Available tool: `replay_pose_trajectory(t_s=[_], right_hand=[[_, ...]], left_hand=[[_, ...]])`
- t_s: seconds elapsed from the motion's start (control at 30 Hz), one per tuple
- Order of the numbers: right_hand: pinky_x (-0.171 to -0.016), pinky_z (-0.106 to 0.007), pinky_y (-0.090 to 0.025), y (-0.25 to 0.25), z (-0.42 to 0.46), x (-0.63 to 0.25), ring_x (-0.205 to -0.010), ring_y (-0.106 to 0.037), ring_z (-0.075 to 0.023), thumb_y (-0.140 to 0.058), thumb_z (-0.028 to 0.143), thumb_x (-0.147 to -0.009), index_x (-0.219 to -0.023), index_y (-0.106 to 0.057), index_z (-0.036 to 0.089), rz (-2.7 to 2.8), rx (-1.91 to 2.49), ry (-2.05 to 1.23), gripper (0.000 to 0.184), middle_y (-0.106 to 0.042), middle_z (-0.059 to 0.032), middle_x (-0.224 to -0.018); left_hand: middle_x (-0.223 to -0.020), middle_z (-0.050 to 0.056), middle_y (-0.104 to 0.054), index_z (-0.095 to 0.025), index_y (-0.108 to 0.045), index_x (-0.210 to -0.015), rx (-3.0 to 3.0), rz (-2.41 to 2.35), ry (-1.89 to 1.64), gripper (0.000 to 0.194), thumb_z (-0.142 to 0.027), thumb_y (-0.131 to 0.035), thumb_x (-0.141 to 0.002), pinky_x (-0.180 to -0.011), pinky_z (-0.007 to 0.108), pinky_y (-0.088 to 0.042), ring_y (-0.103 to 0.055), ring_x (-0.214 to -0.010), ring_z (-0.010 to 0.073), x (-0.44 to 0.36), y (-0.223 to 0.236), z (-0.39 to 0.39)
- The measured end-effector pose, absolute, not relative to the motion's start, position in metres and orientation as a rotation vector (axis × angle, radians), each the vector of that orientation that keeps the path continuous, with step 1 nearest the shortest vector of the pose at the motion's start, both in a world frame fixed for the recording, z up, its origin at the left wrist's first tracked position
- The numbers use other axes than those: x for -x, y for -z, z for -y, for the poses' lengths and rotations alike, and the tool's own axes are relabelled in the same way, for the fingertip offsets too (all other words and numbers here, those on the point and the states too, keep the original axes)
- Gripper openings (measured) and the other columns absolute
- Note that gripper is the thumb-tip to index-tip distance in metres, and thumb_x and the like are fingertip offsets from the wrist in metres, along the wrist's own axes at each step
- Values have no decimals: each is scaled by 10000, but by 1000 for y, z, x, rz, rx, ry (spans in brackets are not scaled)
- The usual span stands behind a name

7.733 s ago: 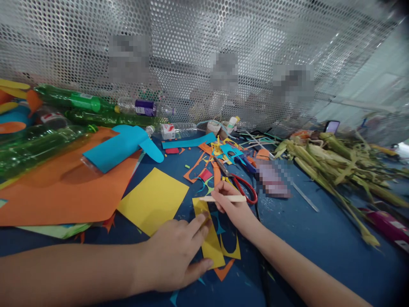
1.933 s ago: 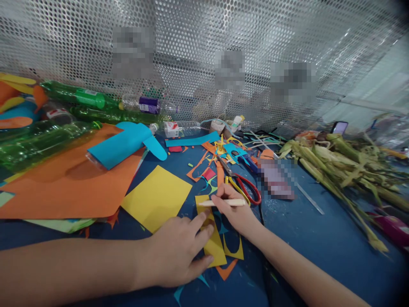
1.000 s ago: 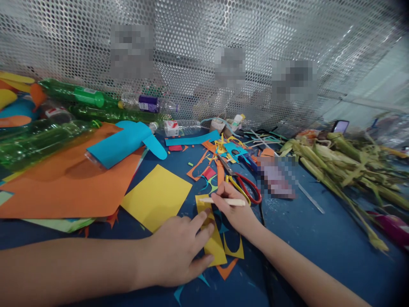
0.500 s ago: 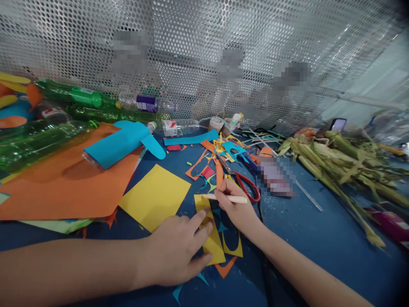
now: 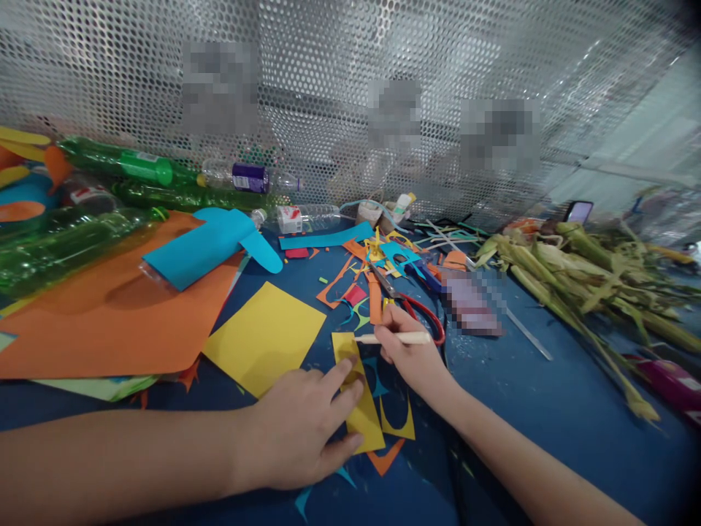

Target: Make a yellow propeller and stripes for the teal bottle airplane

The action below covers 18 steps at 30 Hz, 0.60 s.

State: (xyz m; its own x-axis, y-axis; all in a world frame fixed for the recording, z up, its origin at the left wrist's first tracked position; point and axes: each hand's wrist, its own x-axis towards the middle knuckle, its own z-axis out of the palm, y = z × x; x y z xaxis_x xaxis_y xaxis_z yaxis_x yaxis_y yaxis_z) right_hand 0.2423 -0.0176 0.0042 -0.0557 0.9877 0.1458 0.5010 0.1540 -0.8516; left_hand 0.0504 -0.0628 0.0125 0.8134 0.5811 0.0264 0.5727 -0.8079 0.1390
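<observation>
My left hand (image 5: 303,429) lies flat with its fingers spread on a narrow yellow paper strip (image 5: 366,422) on the blue table, pinning it down. My right hand (image 5: 406,353) is closed round a pale pencil (image 5: 393,337) held level, its tip pointing left over the strip's far end. Cut yellow, blue and orange scraps (image 5: 398,427) lie under and beside the right wrist.
A yellow sheet (image 5: 265,336) and a large orange sheet (image 5: 117,307) lie to the left, with green bottles (image 5: 66,241) and a blue paper shape (image 5: 205,247). Red-handled scissors (image 5: 419,310), paper offcuts and a metal ruler (image 5: 526,334) sit beyond; corn husks (image 5: 585,277) fill the right. A perforated metal screen (image 5: 328,88) stands behind.
My right hand with the pencil has shifted slightly right and farther along the strip's end. My left hand stays pressed on the yellow strip.
</observation>
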Motion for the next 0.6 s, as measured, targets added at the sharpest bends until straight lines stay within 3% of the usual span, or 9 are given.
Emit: replay_pose_trajectory(t_s=[0.4, 0.6], right_hand=[[-379, -208, -231, -6, 20, -243, -379, -311, -64, -473, 154, -732, -589, -289, 218, 1624, 1436, -887, 242, -274, 92, -479], [-356, -199, -258, -14, 22, -242, -357, -296, -70, -465, 304, -847, -697, -370, 229, 1277, 1222, -951, 193, -304, 105, -442]], left_hand=[[-1302, 181, -447, -136, -417, -1253, -2854, -896, -104, 489, -440, -307, -886, -619, 415, -521, -632, -779, 263, -51, -14, 61], [-1360, 184, -380, -187, -316, -1313, -2841, -914, -260, 486, -421, -338, -887, -651, 426, -529, -628, -867, 287, -47, -5, 64]])
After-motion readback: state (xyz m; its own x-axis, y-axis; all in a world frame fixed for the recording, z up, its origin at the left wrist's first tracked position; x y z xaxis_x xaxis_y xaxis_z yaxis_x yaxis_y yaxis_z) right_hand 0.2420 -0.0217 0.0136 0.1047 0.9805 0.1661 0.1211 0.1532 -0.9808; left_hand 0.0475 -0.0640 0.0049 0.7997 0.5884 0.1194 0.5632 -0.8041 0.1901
